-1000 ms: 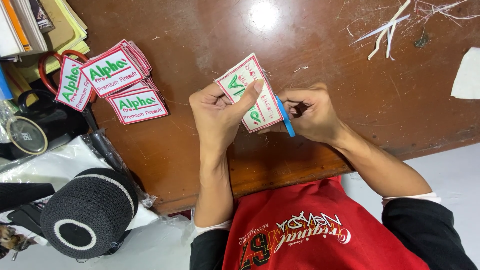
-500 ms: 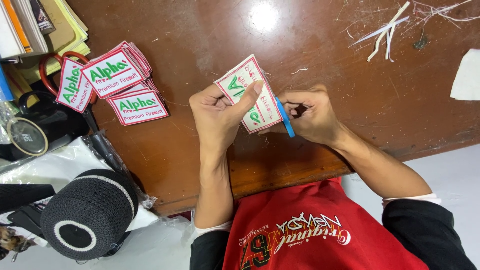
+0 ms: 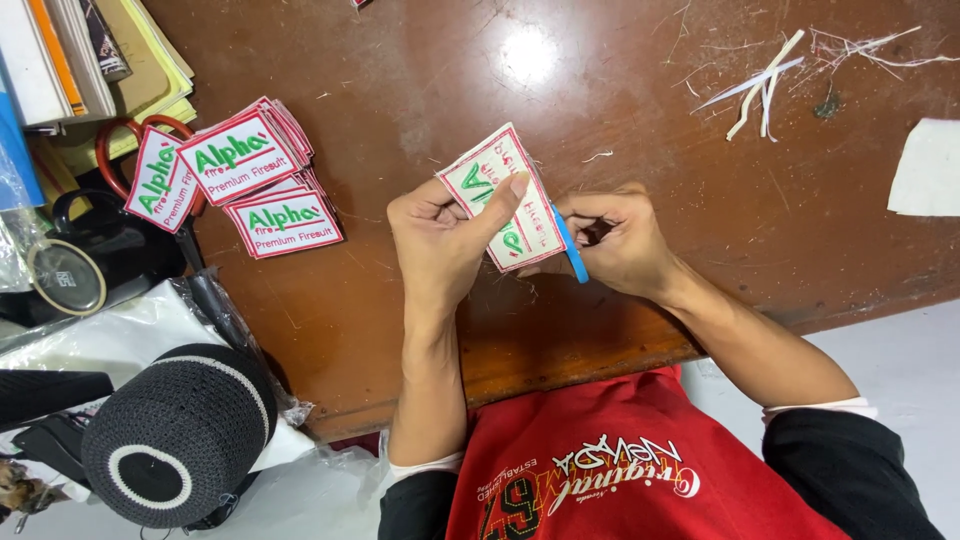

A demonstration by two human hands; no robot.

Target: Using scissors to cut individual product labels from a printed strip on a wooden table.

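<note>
Hands at work: left hand (image 3: 440,235) pinches an embroidered patch (image 3: 503,198), right hand (image 3: 612,240) grips a blue tool (image 3: 573,250) beside it; finished patches (image 3: 240,185) stacked left.

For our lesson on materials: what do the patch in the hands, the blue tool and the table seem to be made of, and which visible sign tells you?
Patch: probably embroidered cloth, matte white with a stitched red border and green and red lettering.
Blue tool: likely smooth plastic, going by its even bright colour; only a narrow strip shows beside the right hand.
Table: apparently varnished brown wood, with a glossy light reflection and fine scratches.
</note>
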